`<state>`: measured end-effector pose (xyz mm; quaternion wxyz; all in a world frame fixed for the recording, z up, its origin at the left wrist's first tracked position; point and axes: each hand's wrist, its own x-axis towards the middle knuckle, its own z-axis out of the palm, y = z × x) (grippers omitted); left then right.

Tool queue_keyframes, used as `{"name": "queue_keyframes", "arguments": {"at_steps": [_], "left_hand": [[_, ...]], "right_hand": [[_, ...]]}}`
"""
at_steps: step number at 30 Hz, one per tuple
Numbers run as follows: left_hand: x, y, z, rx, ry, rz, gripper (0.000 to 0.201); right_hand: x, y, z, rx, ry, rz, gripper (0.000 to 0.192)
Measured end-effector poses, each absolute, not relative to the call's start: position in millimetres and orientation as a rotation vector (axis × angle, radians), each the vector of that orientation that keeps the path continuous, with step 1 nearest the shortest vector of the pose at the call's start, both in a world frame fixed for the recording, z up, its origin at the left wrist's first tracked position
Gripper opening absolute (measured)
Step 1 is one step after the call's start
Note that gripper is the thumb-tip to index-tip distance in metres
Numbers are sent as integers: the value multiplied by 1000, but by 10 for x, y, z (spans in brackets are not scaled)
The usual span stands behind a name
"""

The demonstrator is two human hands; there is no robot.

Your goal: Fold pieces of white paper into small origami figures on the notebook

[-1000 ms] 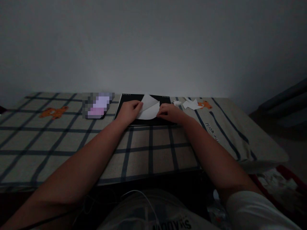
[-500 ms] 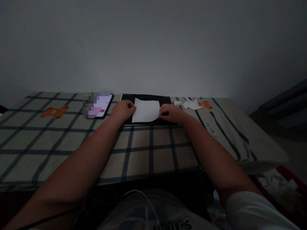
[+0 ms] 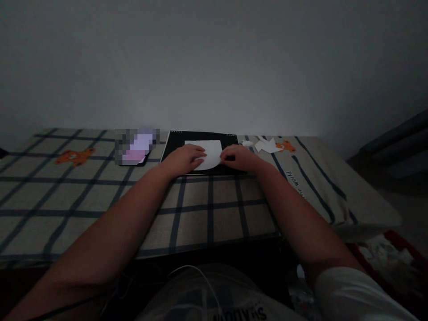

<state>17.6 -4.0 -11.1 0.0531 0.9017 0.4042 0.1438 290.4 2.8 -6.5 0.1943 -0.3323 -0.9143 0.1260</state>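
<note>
**A:** Head view, what's there?

**B:** I see the white paper [image 3: 207, 153] folded on the black mat [image 3: 174, 149], at twelve o'clock on the checked tablecloth [image 3: 200, 209]. The left hand [image 3: 183, 159] lies on it with fingers spread flat; the right hand [image 3: 238, 158] has its fingertips closed on the sheet's three o'clock edge.

**A:** Risks?

**B:** I judge the fold could slip askew if one hand presses unevenly; the mat might slide on the cloth.

**A:** Containers?

**B:** I see none. A phone [image 3: 137, 149] sits at nine o'clock of the mat, paper scraps [image 3: 267, 145] at three o'clock.
</note>
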Motion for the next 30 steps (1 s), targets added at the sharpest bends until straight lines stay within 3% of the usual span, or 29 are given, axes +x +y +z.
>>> {"name": "queue_keyframes", "arguments": {"at_steps": [18, 22, 30], "left_hand": [[160, -34, -116, 2767, 1227, 342, 48], [154, -16, -132, 2767, 1203, 351, 46], [154, -31, -112, 2745, 1232, 333, 49]], "right_hand": [[2921, 41, -92, -869, -2552, 376, 8], [2925, 51, -108, -878, -2545, 364, 20], [2938, 49, -114, -954, -2596, 304, 20]]}}
